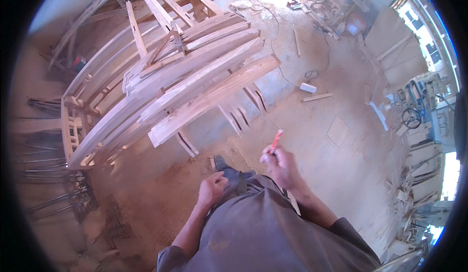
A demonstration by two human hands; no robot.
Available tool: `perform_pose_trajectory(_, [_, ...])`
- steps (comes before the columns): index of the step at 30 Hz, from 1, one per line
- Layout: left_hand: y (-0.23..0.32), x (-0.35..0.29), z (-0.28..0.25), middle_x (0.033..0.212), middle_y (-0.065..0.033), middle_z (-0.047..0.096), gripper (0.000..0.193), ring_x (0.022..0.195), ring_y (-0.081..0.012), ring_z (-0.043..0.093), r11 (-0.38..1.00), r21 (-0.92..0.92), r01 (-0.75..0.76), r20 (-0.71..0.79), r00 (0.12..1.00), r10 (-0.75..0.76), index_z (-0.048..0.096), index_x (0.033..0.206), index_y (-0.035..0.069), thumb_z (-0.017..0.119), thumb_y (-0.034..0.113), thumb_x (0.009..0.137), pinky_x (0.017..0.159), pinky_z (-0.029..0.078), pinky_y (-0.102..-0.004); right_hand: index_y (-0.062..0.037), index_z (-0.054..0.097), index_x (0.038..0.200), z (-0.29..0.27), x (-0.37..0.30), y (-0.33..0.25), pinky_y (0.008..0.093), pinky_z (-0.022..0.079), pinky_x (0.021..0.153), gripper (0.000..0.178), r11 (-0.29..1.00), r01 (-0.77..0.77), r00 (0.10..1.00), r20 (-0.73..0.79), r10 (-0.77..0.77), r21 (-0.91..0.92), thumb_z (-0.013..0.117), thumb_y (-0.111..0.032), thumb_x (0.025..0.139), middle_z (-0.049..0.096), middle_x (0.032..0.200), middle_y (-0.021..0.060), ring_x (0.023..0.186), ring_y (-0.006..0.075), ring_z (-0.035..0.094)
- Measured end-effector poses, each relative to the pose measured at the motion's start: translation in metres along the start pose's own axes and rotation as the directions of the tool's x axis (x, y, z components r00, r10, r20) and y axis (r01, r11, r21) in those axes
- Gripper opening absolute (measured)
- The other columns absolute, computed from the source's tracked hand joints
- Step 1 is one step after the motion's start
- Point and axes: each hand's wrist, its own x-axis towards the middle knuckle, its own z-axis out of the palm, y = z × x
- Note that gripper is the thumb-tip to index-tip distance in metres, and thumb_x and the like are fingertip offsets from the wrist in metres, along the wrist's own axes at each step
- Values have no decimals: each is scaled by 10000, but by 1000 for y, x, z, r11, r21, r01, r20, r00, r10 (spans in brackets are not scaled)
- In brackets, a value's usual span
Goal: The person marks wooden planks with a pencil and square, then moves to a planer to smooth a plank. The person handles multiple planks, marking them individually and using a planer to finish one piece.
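In front of my right hip, my right hand (281, 165) is closed around a short, slim red-and-white stick (276, 139). It looks like a pencil or marker, but its kind is unclear; the upper end points up out of my fist. My left hand (212, 189) hangs by my waist, fingers loosely curled and a little apart, with nothing seen in it. Ahead and to the left lies a stack of wooden beams and curved pieces (214, 96). The nearest is a long plank (219, 99), with slotted pieces (234, 118) sticking out below it. Neither hand touches the wood.
A white block-shaped thing (307, 87) with a cable lies on the dusty floor, near a wooden strip (317, 97). Metal bars (53, 201) stand at the left. Along the right wall are boards, scraps and a black handwheel (411, 118). More timber (336, 9) is heaped at the back.
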Motion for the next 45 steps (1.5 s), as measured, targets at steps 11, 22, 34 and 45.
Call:
perform_pose_trajectory(11, [51,5,17,1135,-211,777,426,1068,-372,748,950,221,-221,187,965,181,711,1324,16,736,215,949,956,580,-433,33,666,943,-107,-43,-194,342,482,677,327,403,417,472,-185,-862,-814,551,-238,1088,670,874,143,799,249,611])
perform_pose_trajectory(22, [52,108,-22,1123,-196,773,342,1098,-377,718,902,178,-394,167,915,367,733,1245,-4,723,143,937,976,563,-441,-2,524,974,-104,3,-239,308,415,490,408,374,663,507,21,-862,-648,387,-343,1150,556,700,117,566,209,537])
perform_pose_trajectory(34, [66,217,-95,1343,-216,645,374,1293,-431,560,808,347,-476,-213,799,562,704,1210,-23,745,12,840,1124,446,-514,-6,575,1023,-67,89,-267,323,459,582,314,366,760,504,131,-854,-537,467,-286,1115,606,816,120,667,207,583])
perform_pose_trajectory(45, [67,255,-95,1562,-250,418,789,1419,-458,429,516,794,-321,30,869,494,474,1527,88,771,84,796,1180,362,-576,-10,621,1068,-89,81,-269,337,500,666,238,388,704,526,71,-847,-595,540,-234,1083,653,923,123,760,204,625])
